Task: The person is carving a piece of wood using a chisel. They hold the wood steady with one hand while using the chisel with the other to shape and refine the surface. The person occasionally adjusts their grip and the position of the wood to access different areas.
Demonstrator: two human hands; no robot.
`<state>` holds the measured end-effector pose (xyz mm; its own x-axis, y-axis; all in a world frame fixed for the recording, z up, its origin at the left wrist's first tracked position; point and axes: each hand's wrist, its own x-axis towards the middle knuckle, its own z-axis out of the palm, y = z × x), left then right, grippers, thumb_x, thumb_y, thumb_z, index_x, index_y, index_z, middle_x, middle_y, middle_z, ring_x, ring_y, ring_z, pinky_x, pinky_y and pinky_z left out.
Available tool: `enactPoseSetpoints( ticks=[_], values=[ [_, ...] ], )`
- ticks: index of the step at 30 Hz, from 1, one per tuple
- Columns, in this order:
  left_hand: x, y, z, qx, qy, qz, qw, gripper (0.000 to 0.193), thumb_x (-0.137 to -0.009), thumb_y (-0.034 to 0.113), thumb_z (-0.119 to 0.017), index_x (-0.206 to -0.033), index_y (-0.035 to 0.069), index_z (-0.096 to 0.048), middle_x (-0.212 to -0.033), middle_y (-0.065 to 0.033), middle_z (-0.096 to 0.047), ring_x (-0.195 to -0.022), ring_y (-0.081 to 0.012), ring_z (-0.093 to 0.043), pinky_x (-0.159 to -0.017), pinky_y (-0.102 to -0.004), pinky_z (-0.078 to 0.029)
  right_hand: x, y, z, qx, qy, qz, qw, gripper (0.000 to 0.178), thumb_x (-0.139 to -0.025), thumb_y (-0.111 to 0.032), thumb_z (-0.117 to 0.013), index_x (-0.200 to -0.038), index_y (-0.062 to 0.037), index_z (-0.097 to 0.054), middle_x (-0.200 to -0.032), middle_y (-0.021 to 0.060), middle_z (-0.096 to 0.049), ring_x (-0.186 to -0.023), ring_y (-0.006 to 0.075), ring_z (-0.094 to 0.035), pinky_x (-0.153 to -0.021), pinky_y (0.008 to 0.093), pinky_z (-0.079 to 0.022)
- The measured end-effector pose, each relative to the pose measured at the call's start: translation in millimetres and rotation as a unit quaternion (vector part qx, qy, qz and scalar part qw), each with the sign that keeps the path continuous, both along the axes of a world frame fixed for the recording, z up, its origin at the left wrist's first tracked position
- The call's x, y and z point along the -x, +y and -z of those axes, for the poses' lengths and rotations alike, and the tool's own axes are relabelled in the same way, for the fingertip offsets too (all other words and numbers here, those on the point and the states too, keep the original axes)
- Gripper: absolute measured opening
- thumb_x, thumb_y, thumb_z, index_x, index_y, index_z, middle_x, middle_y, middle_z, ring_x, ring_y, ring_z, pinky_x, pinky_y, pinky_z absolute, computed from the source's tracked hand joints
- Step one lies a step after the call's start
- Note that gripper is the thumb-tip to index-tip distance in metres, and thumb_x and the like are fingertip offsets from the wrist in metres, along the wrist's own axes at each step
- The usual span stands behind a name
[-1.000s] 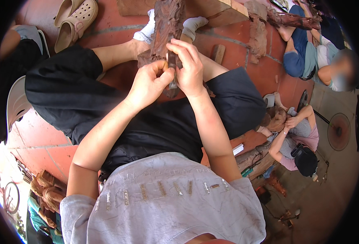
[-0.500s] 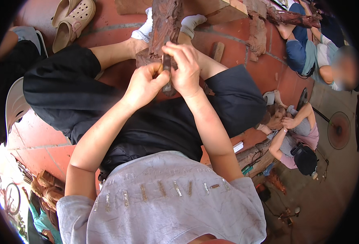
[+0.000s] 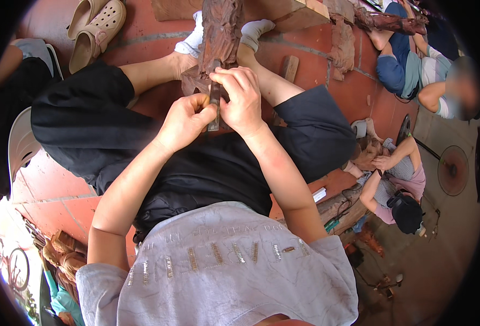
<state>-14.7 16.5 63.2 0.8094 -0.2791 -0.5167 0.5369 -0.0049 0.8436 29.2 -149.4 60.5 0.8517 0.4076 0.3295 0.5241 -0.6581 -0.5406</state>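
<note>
One red tiled floor (image 3: 354, 100) spreads under everything. One pair of black trousers (image 3: 120, 125) covers two bent legs, and one grey shirt (image 3: 234, 261) fills six o'clock. Two co-workers sit on the right side: one in blue and white (image 3: 433, 76) at two o'clock, one in a pink top (image 3: 414, 176) between three and four. One pale timber (image 3: 289, 16) lies near twelve, behind one dark carved wood piece (image 3: 222, 32) between two socked feet. Two tan clogs (image 3: 108, 24) rest at eleven o'clock; one round fan (image 3: 453, 171) stands at three. The left hand (image 3: 188, 119) pinches one narrow dark bar (image 3: 214, 103) near twelve o'clock, thumb against finger; the right hand (image 3: 240, 100) curls its fingers closely over it. The bar's far end overlaps the carving; contact cannot be told. One small wood block (image 3: 290, 69) lies toward one o'clock.
</note>
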Motion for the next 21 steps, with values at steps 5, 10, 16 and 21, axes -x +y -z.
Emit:
enactPoseSetpoints(
  ticks=[5,10,16,21],
  values=[
    [-13.6,-1.7,-16.4,0.025,-0.039,-0.016,0.999,0.025,-0.093,0.022,-0.061,-0.076,0.004,-0.057,-0.064,0.0020,-0.054,-0.059,-0.0048,-0.048,-0.055,-0.0252,-0.041,-16.8,3.0,-9.3,-0.036,-0.040,0.013,0.998,0.042,-0.061,0.004,-0.070,-0.101,-0.0090,-0.067,-0.107,0.0062,-0.066,-0.100,0.0300,-0.060,-0.092,0.0424,-0.047],
    [-8.7,0.1,-0.7,0.000,-0.050,0.001,0.999,0.023,-0.095,0.022,-0.060,-0.079,0.005,-0.058,-0.069,0.0045,-0.054,-0.061,-0.0040,-0.047,-0.057,-0.0231,-0.041,-10.0,2.0,1.7,-0.016,-0.032,0.019,0.999,0.044,-0.061,0.005,-0.069,-0.102,-0.0101,-0.068,-0.108,0.0055,-0.066,-0.102,0.0295,-0.058,-0.095,0.0446,-0.045],
    [-23.6,-0.2,-20.4,0.045,-0.052,-0.013,0.998,0.025,-0.091,0.020,-0.061,-0.074,0.004,-0.053,-0.064,-0.0009,-0.054,-0.063,-0.0057,-0.050,-0.057,-0.0267,-0.043,-26.0,0.2,-11.3,-0.031,-0.065,0.019,0.997,0.042,-0.061,0.004,-0.069,-0.101,-0.0104,-0.069,-0.104,0.0039,-0.068,-0.101,0.0288,-0.059,-0.095,0.0431,-0.045],
    [-20.6,-1.7,-5.8,0.029,-0.060,-0.021,0.998,0.025,-0.091,0.021,-0.062,-0.075,0.003,-0.054,-0.065,0.0001,-0.054,-0.061,-0.0066,-0.049,-0.057,-0.0269,-0.043,-21.3,1.8,2.0,-0.022,-0.044,0.040,0.998,0.041,-0.062,0.005,-0.068,-0.100,-0.0108,-0.069,-0.103,0.0036,-0.068,-0.099,0.0283,-0.060,-0.095,0.0423,-0.045]
  ],
)
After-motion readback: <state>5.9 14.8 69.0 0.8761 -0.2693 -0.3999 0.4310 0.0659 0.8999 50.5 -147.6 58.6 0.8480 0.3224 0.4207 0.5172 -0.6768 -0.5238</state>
